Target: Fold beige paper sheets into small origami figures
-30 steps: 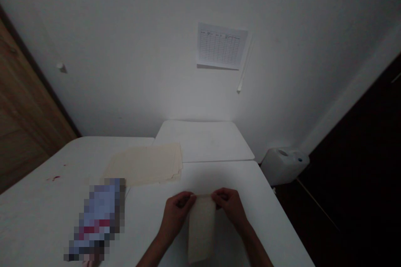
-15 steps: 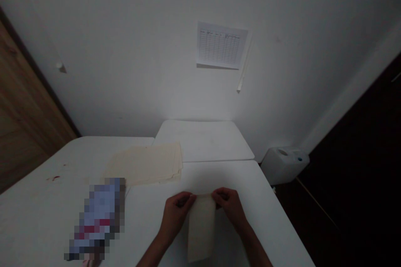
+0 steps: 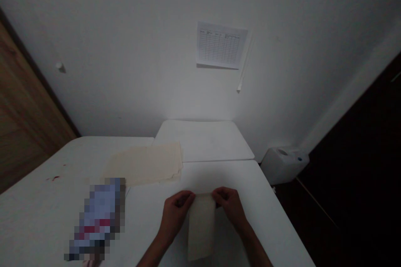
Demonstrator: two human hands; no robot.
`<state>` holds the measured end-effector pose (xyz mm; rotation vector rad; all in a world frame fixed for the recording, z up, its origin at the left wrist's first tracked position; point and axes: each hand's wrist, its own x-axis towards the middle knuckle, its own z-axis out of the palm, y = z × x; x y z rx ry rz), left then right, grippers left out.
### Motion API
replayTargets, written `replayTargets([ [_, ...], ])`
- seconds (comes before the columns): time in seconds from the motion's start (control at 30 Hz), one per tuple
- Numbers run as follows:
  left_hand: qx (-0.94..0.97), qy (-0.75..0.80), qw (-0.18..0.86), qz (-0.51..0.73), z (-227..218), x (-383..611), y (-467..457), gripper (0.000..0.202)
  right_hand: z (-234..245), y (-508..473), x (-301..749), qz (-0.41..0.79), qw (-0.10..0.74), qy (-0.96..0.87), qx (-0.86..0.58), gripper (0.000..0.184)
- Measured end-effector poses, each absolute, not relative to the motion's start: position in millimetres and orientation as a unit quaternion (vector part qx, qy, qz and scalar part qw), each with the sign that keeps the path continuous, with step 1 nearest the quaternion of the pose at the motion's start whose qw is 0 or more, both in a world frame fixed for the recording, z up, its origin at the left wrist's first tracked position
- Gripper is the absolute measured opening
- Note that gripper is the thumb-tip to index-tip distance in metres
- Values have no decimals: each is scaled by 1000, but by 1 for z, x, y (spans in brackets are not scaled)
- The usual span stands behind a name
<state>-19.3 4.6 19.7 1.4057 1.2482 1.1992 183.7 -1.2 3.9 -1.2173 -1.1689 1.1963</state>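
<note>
Far left, wood-grain panel (image 3: 25, 91) beside the pale wall (image 3: 125, 50). Then white tabletop (image 3: 28, 217) with small red stains (image 3: 55, 178), and on it a pixelated blue-and-red object (image 3: 97, 212), too masked to identify. Just behind, a stack of cream sheets (image 3: 147, 160), edges uneven. Next, left hand (image 3: 175, 212), pinching the far left corner of a narrow beige piece (image 3: 201, 227), cloth or paper impossible to tell, stretched between both hands and reaching toward the wearer. Above, on the wall, a printed grid sheet (image 3: 222, 46). Right hand (image 3: 231, 205) likewise pinching the far right corner. Farther right, past the table edge, a white plastic jug (image 3: 283, 167).
</note>
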Motion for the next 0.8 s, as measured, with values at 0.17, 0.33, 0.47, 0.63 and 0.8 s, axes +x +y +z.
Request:
replayTargets([
  [0.17,572,500,427,491,21,-19,4,26,7,-3,181,500,523,-480,-497,41],
  [0.33,576,506,406,497,26,-19,3,26,8,-5,178,524,532,-451,-490,42],
  [0.47,581,503,397,501,27,-20,2,27,7,-4,178,538,543,-420,-489,44],
  [0.63,574,508,395,506,22,-20,4,28,9,-6,178,532,547,-429,-484,39],
  [0.8,579,500,389,514,21,-21,4,24,8,-7,176,551,561,-412,-459,37],
])
